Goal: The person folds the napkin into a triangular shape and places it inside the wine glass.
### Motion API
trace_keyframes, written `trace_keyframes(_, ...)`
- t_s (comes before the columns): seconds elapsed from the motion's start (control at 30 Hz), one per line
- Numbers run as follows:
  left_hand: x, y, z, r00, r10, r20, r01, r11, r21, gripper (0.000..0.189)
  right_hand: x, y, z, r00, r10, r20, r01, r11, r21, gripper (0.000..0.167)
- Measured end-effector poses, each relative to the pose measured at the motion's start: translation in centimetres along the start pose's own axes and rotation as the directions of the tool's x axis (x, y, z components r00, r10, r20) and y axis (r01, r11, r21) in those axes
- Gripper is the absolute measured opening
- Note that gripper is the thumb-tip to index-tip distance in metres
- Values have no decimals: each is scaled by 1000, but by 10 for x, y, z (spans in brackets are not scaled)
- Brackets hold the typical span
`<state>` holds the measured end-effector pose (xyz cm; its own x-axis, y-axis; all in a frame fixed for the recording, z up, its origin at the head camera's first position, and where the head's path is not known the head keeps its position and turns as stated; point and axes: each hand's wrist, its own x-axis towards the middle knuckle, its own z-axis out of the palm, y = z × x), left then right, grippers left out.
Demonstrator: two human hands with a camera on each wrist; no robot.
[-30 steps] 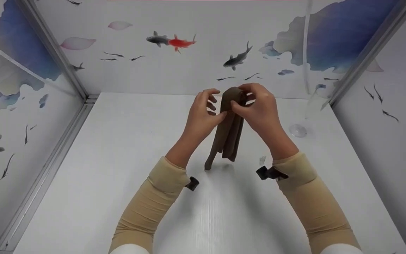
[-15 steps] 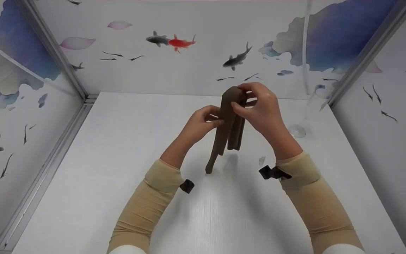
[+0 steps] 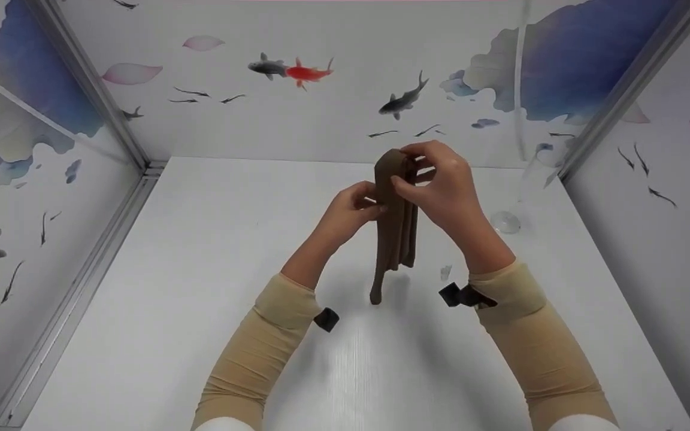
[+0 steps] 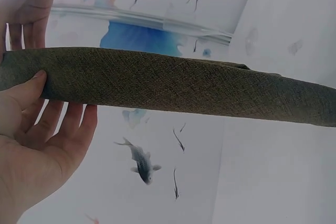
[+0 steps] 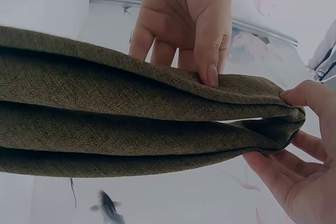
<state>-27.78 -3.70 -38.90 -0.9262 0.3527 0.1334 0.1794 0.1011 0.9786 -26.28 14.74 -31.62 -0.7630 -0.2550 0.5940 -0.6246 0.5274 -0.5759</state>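
A brown woven cloth, folded into several long layers, hangs upright between my hands over the white table. My right hand pinches its folded top end, thumb on the near side and fingers behind. Lower on the cloth's left edge, my left hand holds it between thumb and fingers. In the left wrist view the left thumb lies across the front of the cloth, with the fingers behind it. Gaps between the layers of the cloth show in the right wrist view, and one narrow end hangs lowest.
On the table, right of the hands, lie a clear round disc and a small clear scrap. White walls printed with fish and a metal rail enclose the table on the left, back and right.
My left hand has slid down from beside the cloth's top and now grips its left edge. The cloth's lower end has swung right and hangs straighter. My right hand keeps its hold.
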Motion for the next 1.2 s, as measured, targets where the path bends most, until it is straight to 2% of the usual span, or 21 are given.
trace_keyframes(0.13, 0, -2, 0, 1000, 15, 11, -15, 1000, -4, 29, 0, 0, -2, 1000, -9, -12, 10, 1000, 26, 36)
trace_keyframes(0.43, 0, -13, 2, 1000, -16, 7, 15, 999, 51, 36, -1, 4, -6, 1000, -30, -8, 31, 994, 104, 31)
trace_keyframes(0.63, 2, -21, 4, 994, 30, 106, -19, 995, -100, 33, -3, 15, -8, 995, -97, 5, 94, 977, 190, 27)
trace_keyframes(0.8, 2, -26, 8, 985, 50, 165, -31, 993, -115, 27, -5, 23, -10, 991, -131, 32, 120, 965, 231, 25)
trace_keyframes(0.9, 3, -29, 12, 988, 54, 146, -42, 995, -86, 25, -7, 27, -13, 990, -132, 54, 118, 969, 216, 25)
trace_keyframes(1.0, 4, -30, 16, 994, 51, 97, -45, 997, -56, 21, -8, 30, -16, 989, -122, 80, 103, 973, 208, 25)
trace_keyframes(1.2, 5, -30, 20, 998, 63, 16, -62, 998, -11, 20, -10, 37, -20, 983, -137, 125, 102, 963, 248, 27)
